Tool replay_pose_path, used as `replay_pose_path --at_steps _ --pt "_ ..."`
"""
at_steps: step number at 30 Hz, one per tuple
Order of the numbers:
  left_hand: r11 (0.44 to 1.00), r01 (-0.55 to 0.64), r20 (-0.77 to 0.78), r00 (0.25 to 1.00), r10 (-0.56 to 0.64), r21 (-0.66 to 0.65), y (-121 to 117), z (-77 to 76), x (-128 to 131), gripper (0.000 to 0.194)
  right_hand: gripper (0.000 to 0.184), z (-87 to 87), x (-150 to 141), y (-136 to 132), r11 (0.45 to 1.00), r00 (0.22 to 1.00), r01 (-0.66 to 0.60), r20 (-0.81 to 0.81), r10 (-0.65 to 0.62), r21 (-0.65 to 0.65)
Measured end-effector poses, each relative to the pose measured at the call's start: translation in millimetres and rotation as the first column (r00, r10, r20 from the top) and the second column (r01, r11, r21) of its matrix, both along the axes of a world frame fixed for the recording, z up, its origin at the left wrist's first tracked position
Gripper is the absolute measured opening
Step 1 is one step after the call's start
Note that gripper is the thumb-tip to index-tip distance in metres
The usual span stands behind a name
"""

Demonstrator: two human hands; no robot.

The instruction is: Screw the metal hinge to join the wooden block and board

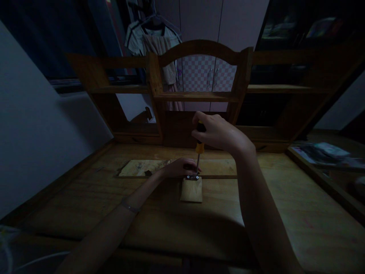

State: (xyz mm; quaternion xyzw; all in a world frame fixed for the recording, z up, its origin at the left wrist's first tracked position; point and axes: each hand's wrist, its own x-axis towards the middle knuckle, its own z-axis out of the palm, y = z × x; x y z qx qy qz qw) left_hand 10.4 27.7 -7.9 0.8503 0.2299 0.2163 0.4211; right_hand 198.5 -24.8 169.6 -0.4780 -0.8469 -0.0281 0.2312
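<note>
My right hand [216, 131] is closed round the black and yellow handle of a screwdriver [200, 147], held upright. Its shaft runs down to a small metal hinge [192, 177], where two screw heads show. The hinge lies on the edge of a small wooden block [191, 190], against a long wooden board [218, 167]. My left hand [179, 167] rests on the board, its curled fingers at the hinge beside the screwdriver tip. The fingertips are partly hidden in shadow.
Everything lies on a wooden desk [137, 213] with a shelf unit [196, 97] along its back. To the right, a raised ledge [322, 182] borders papers and plastic bags [330, 150]. A wall [42, 125] stands at the left. Clothes [156, 42] hang behind the shelves. The light is dim.
</note>
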Motion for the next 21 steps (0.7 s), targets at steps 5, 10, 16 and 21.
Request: replay_pose_path --at_steps 5,10,16,21 --pt "1.0 -0.002 0.021 1.0 0.002 -0.008 -1.1 0.8 0.3 0.023 0.025 0.1 0.4 1.4 1.0 1.0 -0.026 -0.001 0.026 0.014" --pt "1.0 -0.001 0.008 1.0 0.001 -0.03 -0.5 0.1 0.3 0.024 0.023 0.8 0.4 1.3 0.999 0.999 -0.037 -0.002 0.037 0.026" --pt "1.0 0.013 0.027 1.0 -0.013 -0.005 1.2 -1.6 -0.8 0.024 0.023 0.5 1.8 2.9 0.998 0.999 -0.052 -0.006 0.052 0.029" --pt "1.0 0.01 0.026 1.0 -0.01 0.005 0.7 -1.5 -1.0 0.023 0.02 -0.6 2.7 2.3 0.997 0.997 -0.077 -0.023 0.078 0.03"
